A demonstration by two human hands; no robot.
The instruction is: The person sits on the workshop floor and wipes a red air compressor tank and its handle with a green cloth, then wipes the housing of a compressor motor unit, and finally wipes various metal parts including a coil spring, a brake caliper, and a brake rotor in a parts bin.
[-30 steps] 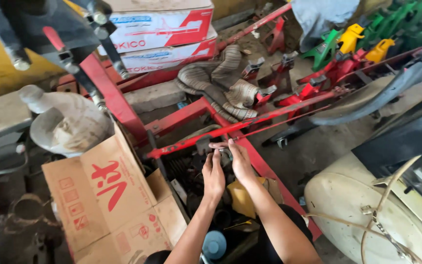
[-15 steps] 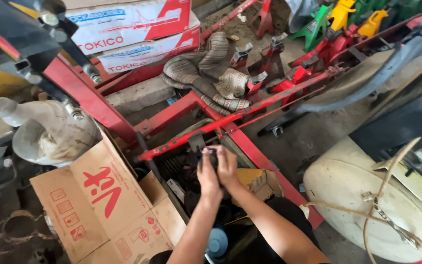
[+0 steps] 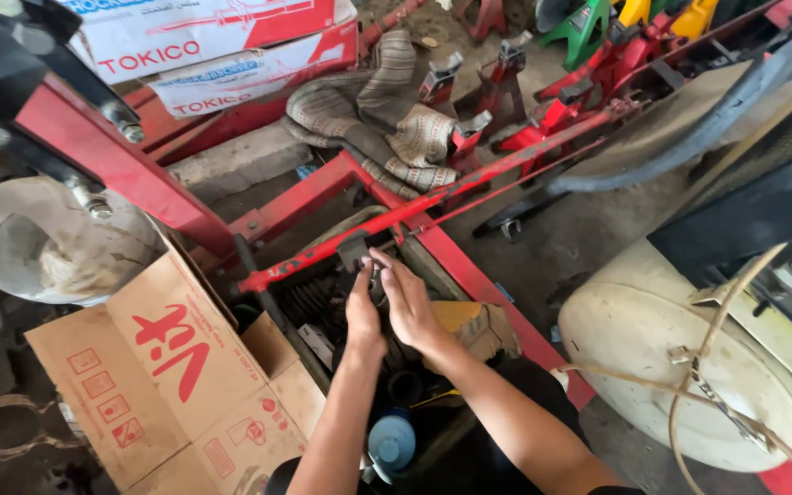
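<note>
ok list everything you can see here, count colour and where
red frame bars: several, red, crossing the middle
dark metal part: one, black, on the red bar at the hands
open cardboard box: one, brown with red print, lower left
long boxes: two, white and red, stacked top left
striped cloth: one, grey-brown, top centre
jack stands: several, red, green and yellow, top right
round tank: one, cream, right
dusty bowl: one, grey, left
blue cap: one, bottom centre
left hand: at the part
right hand: fingers on the part

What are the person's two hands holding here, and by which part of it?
Both the left hand and the right hand close around a small dark metal part beside the red bar. The exact place of the grip is hidden by the fingers.
</note>
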